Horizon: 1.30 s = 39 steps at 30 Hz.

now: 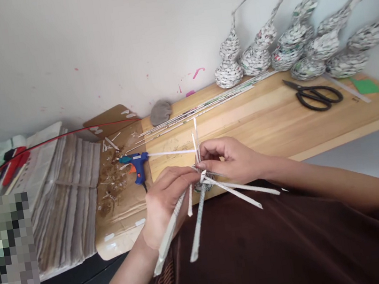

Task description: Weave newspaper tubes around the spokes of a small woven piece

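The desk is being flanked at the left by a newspaper stack. Its left end is being covered by a cardboard sheet. Beside the wall at the far right, woven gourd shapes are being supported, with black scissors being borne before them. A blue glue gun is being carried on the cardboard. At the desk's near edge, a small woven piece is being gripped by the fingers of the left hand and partly hidden by them. Paper strips are being splayed from it, an upright one being pinched between thumb and forefinger of the right hand.
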Available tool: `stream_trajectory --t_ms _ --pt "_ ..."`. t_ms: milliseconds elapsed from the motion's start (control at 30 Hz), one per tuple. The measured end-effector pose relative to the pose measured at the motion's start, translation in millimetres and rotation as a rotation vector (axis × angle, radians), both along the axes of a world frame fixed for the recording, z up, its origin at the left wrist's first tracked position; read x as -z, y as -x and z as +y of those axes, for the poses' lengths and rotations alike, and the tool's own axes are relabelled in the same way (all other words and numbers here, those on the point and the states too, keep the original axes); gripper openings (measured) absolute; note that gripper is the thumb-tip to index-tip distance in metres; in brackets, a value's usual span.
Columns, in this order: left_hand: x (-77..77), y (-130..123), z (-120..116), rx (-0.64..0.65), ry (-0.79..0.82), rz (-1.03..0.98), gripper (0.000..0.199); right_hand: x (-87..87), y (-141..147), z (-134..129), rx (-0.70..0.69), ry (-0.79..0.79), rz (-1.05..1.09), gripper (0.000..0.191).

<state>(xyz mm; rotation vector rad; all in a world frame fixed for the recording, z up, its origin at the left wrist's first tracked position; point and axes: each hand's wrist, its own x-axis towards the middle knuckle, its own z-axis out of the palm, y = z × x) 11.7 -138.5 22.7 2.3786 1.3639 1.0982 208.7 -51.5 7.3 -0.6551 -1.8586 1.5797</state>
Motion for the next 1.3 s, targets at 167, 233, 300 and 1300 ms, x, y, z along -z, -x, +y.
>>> stream_trajectory --t_ms 167,233,300,1300 --pt "-8.2 -3 2 0.027 0.015 0.076 0.021 -13.0 -2 2 -0.006 -0.247 -0.115 0.008" --pt "-12.3 -4 3 0.055 0.045 0.095 0.022 -18.3 -1 3 -0.014 -0.301 -0.15 0.008" --pt "-13.9 -5 2 0.078 0.072 0.109 0.024 -21.8 1 4 -0.006 -0.303 -0.188 0.009" --pt "15.3 -17 -6 -0.327 0.098 -0.25 0.023 -31.6 0 -16 0.061 -0.537 -0.343 0.012"
